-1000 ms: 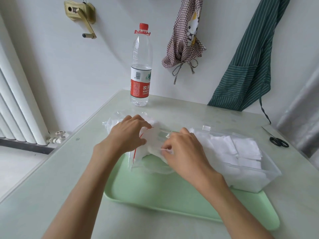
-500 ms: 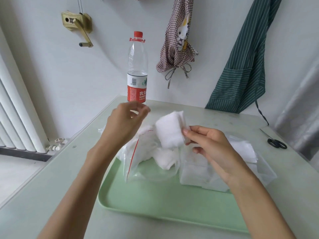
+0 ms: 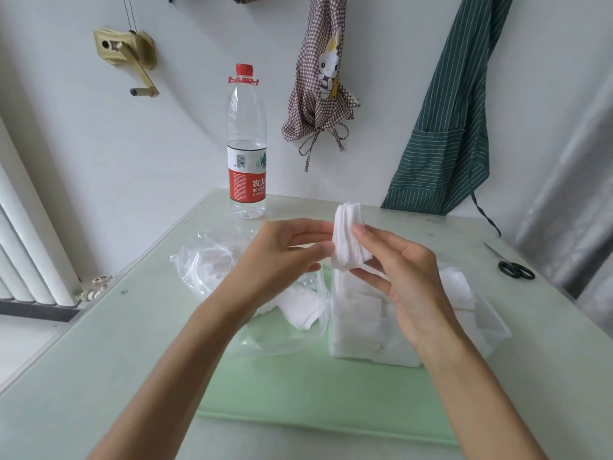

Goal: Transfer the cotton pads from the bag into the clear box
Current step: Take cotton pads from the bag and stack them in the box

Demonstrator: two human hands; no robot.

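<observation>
A small stack of white cotton pads (image 3: 348, 237) is held up above the table. My right hand (image 3: 401, 270) pinches it between thumb and fingers. My left hand (image 3: 282, 257) touches the stack's left edge with straight fingertips. Below lies the clear plastic bag (image 3: 212, 263), slumped on the table and tray, with more pads (image 3: 298, 310) spilling at its mouth. The clear box (image 3: 365, 323) stands on the green tray (image 3: 315, 393) under my right hand and holds several white pads.
A water bottle (image 3: 246, 144) with a red label stands at the back of the table. Black scissors (image 3: 515, 269) lie at the right edge. Aprons hang on the wall behind. A radiator stands to the left.
My right hand pulled a stack of pads out of the bag and lifted it. My left hand let go of the bag and came up to the stack. The bag sank flat.
</observation>
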